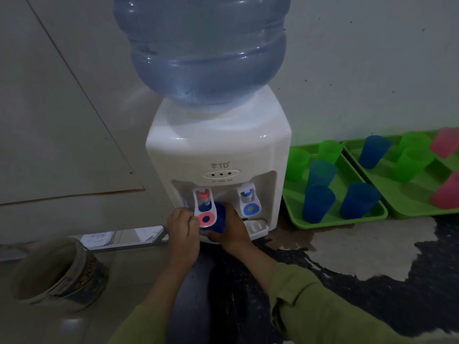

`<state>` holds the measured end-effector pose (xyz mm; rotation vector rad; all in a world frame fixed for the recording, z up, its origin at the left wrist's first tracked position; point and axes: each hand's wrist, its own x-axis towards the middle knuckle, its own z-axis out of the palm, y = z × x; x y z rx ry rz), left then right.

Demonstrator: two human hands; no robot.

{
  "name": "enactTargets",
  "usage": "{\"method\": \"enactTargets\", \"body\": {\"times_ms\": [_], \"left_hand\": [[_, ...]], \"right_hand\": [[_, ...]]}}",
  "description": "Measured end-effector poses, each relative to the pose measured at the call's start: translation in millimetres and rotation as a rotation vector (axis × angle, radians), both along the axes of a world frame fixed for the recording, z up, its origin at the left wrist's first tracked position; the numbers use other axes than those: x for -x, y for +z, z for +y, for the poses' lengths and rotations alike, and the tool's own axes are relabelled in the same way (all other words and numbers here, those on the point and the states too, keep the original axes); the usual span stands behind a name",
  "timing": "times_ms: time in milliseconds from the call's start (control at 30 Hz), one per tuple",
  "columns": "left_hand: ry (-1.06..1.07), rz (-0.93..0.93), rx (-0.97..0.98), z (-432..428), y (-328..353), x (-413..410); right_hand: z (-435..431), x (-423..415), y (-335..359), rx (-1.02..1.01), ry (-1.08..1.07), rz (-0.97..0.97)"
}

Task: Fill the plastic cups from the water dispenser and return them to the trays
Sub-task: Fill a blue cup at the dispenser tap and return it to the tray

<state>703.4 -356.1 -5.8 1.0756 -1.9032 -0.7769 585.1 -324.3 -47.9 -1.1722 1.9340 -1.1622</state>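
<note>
A white water dispenser (218, 150) with a big blue bottle (203, 45) on top stands on the floor against the wall. A blue plastic cup (219, 218) sits under the left tap, behind its red-ringed lever (205, 212). My right hand (234, 228) grips the cup from the right. My left hand (182, 223) curls round its left side, beside the lever. The blue-ringed tap (249, 201) on the right is untouched. Two green trays, one near (347, 220) and one far (419, 207), lie to the right of the dispenser.
The near tray holds several upright green and blue cups (359, 199); the far tray holds blue, green and pink cups (445, 191). A worn bucket (59, 271) stands at lower left. Papers (119, 238) lie left of the dispenser. Dark patches (372, 281) cover the floor on the right.
</note>
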Motion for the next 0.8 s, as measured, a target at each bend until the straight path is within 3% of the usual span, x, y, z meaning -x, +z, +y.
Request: {"method": "enactTargets", "body": {"times_ms": [200,333,533,633,800], "left_hand": [[0.102,0.203,-0.103,5.0,24.0,5.0],[0.141,0.149,-0.084,5.1,37.1,5.4],[0.327,0.217,0.028,-4.1,54.0,4.3],[0.264,0.272,0.154,-13.0,70.5,7.1],[0.194,0.156,0.341,-26.8,96.2,17.2]], "right_hand": [[-3.7,0.2,-3.0,-0.004,0.000,0.007],[-3.8,0.6,-2.7,-0.004,0.008,0.005],[-3.1,5.2,0.3,-0.022,0.038,0.032],[-1.7,5.6,1.7,-0.032,0.048,0.047],[-0.4,5.6,4.3,-0.051,0.054,0.057]]}}
